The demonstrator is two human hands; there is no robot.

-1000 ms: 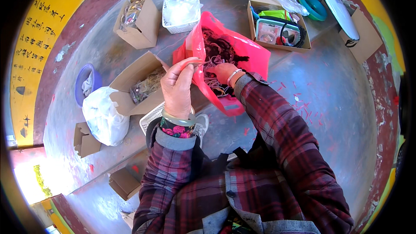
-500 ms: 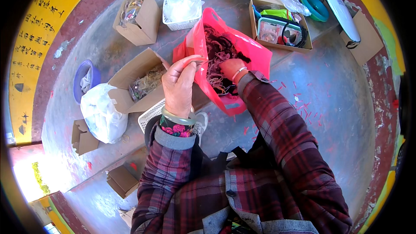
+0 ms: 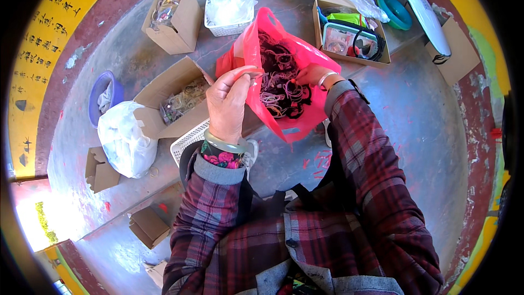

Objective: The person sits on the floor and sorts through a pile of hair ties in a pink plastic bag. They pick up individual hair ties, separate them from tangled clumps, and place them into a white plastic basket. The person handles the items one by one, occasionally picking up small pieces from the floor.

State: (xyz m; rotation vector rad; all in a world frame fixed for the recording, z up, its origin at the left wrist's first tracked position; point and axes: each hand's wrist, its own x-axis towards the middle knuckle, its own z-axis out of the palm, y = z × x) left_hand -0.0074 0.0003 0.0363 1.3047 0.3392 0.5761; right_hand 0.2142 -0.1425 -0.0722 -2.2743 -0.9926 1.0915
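Cords [image 3: 279,88] in pink bag [image 3: 315,113], right hand [image 3: 313,75] inside, hold unclear

Daylit and clear at the middle, burnt out at the lower left, black round the rim.
Hard light enters through a washed-out white opening [image 3: 26,210] at the lower left, and the smooth grey concrete floor [image 3: 404,131] glares almost white near it, with a softer bluish sheen toward the right. The bulging white translucent plastic bag [image 3: 126,141] is nearly overexposed; the glossy red plastic bag [image 3: 319,68] catches pale highlights, while the dark tangled cords [image 3: 281,68] inside fall into shadow and lose detail. The fisheye bends the yellow painted wall [image 3: 33,120] into an arc (its black writing softens out there).
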